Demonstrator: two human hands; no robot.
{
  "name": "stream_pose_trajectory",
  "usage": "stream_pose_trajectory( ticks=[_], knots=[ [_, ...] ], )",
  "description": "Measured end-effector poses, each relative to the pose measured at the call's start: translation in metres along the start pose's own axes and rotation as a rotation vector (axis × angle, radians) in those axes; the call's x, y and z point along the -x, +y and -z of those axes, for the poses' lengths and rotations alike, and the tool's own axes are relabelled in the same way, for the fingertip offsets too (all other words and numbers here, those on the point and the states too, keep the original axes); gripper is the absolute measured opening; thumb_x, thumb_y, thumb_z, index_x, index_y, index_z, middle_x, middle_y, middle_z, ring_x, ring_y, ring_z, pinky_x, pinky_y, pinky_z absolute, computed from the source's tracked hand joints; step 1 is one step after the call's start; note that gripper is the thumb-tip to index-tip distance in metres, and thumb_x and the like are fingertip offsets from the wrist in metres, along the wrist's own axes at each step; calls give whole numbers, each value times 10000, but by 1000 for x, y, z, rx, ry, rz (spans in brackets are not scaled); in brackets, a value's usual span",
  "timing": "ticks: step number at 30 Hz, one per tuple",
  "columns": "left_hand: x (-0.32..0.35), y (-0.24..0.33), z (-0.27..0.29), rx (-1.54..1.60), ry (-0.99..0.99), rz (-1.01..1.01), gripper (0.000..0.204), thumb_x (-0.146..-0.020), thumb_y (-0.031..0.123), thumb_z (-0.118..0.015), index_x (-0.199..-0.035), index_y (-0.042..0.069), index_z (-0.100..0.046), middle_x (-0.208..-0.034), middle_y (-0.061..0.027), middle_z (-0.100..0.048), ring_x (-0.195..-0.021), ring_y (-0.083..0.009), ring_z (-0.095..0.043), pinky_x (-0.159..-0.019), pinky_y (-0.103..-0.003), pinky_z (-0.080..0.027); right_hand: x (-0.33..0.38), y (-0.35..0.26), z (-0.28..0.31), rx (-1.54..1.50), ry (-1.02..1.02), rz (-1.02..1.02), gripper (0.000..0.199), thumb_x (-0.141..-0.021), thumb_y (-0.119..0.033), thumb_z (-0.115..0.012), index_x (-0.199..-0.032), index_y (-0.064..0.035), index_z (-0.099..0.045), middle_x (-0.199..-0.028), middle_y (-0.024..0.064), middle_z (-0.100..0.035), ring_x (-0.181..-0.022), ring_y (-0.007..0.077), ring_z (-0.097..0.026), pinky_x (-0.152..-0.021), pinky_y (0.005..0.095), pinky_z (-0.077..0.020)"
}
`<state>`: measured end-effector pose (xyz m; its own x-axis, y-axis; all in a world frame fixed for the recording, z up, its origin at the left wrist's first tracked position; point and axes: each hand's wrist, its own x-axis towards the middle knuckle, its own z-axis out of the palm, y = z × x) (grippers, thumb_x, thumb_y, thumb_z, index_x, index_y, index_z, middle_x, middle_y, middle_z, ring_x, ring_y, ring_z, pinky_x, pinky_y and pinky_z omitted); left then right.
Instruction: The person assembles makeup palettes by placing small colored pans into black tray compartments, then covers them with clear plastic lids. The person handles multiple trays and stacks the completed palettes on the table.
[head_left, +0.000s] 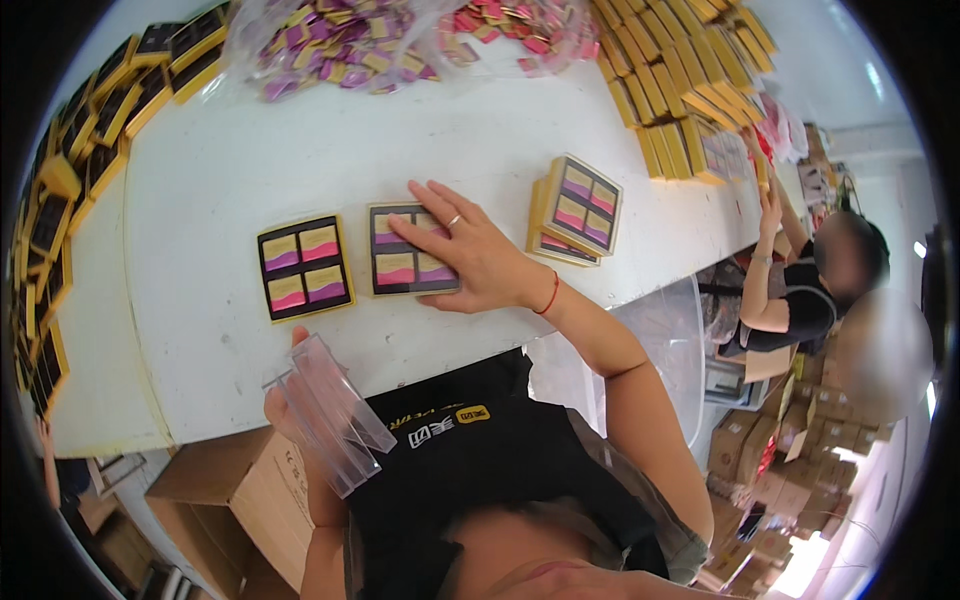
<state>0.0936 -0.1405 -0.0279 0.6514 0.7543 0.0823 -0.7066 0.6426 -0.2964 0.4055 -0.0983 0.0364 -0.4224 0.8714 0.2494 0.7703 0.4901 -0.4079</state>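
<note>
Head view: near the worktop's (200, 335) front edge, the right hand (483, 257) spreads over the middle box (393, 270), touching it; whether it clasps the sides I cannot tell. The left hand (276, 408) curls firmly around clear covers (332, 418) at that edge. Apparently boxes are being covered; next seemingly calls for aligning 1 cover over the left box (304, 266).

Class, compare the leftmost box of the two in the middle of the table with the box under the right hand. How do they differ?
The leftmost box lies untouched; the right hand rests on the other box.
The leftmost box shows all its packets; the other box's are partly hidden.
The leftmost box looks deeper black; the other, greyer.
Both hold purple and pink packets.
</note>
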Motion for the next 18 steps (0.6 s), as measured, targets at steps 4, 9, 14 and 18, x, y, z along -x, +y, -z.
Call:
stream_pose_trajectory(
  ticks=[4, 9, 14, 18],
  knots=[
    [-13, -14, -17, -289, 172, -87, 775, -865, 300, -650, -1503, 34, -300, -1194, -96, -537, -994, -228, -570, -840, -347, -511, 4, 2, 3, -89, -3, -44, 858, -634, -304, -812, -1422, -169, -500, -1493, 221, -331, -1303, 409, -372, -1090, 479, -331],
    [-10, -11, -7, -234, 79, -105, 767, -869, 327, -638, -1507, 66, -302, -1266, -84, -516, -1038, -250, -565, -861, -391, -507, 30, -17, 79, -58, 244, -196, 786, -583, -237, -835, -1333, -180, -611, -1481, 214, -355, -1296, 395, -376, -1063, 471, -367],
    [-23, -22, -14, -273, 160, -85, 734, -893, 334, -581, -1523, 108, -280, -1395, -67, -462, -1169, -264, -512, -954, -446, -451, 103, 18, 125, 261, 370, -506, 838, -560, -264, -880, -1346, -176, -602, -1471, 226, -382, -1297, 397, -389, -1090, 460, -338],
    [-33, -25, -16, -306, 119, -24, 748, -908, 281, -598, -1549, 152, -235, -1533, -42, -367, -1310, -254, -433, -1069, -431, -367, 109, 14, 112, 420, 340, -514, 1055, -549, -455, -905, -1442, -104, -466, -1530, 240, -307, -1404, 406, -286, -1135, 491, -251]
  ],
)
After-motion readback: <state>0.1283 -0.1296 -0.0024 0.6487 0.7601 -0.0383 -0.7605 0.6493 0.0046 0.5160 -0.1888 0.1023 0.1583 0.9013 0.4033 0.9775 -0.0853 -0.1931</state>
